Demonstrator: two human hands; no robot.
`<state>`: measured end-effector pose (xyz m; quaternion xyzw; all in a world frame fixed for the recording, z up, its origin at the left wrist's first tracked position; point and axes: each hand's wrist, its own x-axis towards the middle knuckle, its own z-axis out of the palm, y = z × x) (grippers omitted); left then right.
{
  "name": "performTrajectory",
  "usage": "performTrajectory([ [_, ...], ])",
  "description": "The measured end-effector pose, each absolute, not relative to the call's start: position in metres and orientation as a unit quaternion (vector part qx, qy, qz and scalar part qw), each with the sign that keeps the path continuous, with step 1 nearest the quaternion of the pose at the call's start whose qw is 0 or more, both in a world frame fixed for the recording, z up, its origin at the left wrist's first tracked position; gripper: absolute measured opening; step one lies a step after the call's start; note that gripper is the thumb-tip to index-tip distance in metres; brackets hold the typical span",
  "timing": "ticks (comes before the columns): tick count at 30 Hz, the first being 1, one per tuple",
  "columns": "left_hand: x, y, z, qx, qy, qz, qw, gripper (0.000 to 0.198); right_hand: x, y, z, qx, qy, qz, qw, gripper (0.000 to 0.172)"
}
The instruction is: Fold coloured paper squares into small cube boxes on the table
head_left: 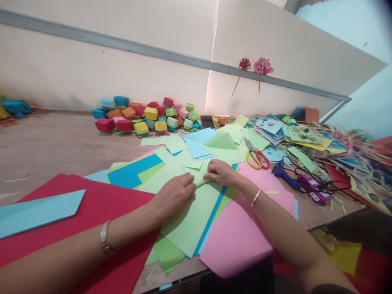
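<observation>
My left hand [174, 195] and my right hand [222, 171] press down together on a small light green piece of paper [200, 175] that is partly folded, fingertips pinching its crease. It lies on a larger light green sheet [191, 222]. Under that sit a blue sheet [133, 171], a big red sheet [101, 204] on the left and a pink sheet [239, 237] on the right. Each wrist wears a silver bangle.
Scissors with red and yellow handles [257, 157] lie just right of my hands. A blue glue gun [284, 173] with cords is further right. A heap of coloured paper boxes [147, 116] sits by the wall. Cards and sticks [337, 151] clutter the right side.
</observation>
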<state>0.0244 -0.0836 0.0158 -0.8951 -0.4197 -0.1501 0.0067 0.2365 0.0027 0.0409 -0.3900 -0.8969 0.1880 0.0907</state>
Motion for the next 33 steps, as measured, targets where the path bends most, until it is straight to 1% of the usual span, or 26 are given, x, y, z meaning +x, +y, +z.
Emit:
performTrajectory([
  [4, 0.026, -0.086, 0.016, -0.899, -0.417, -0.136, 0.011, 0.016, 0.227, -0.004, 0.038, -0.446, -0.888, 0.111, 0.037, 0.032],
  [8, 0.026, -0.087, 0.013, -0.902, -0.411, -0.124, 0.045, 0.019, 0.222, -0.010, 0.039, -0.469, -0.880, 0.069, -0.010, 0.032],
  [12, 0.025, -0.088, 0.008, -0.903, -0.399, -0.146, 0.060, 0.025, 0.218, -0.013, 0.042, -0.481, -0.875, 0.039, -0.037, 0.031],
  [18, 0.023, -0.090, 0.003, -0.908, -0.382, -0.138, 0.106, 0.025, 0.215, -0.016, 0.044, -0.475, -0.878, 0.032, -0.055, 0.028],
  [23, 0.026, -0.091, 0.013, -0.898, -0.417, -0.121, 0.070, 0.020, 0.216, -0.014, 0.042, -0.470, -0.881, 0.025, -0.054, 0.029],
  [29, 0.027, -0.090, 0.021, -0.903, -0.418, -0.071, 0.062, 0.021, 0.214, -0.016, 0.045, -0.480, -0.875, 0.025, -0.057, 0.031],
  [33, 0.026, -0.089, 0.021, -0.905, -0.415, -0.060, 0.069, 0.024, 0.213, -0.017, 0.046, -0.491, -0.869, 0.033, -0.052, 0.031],
])
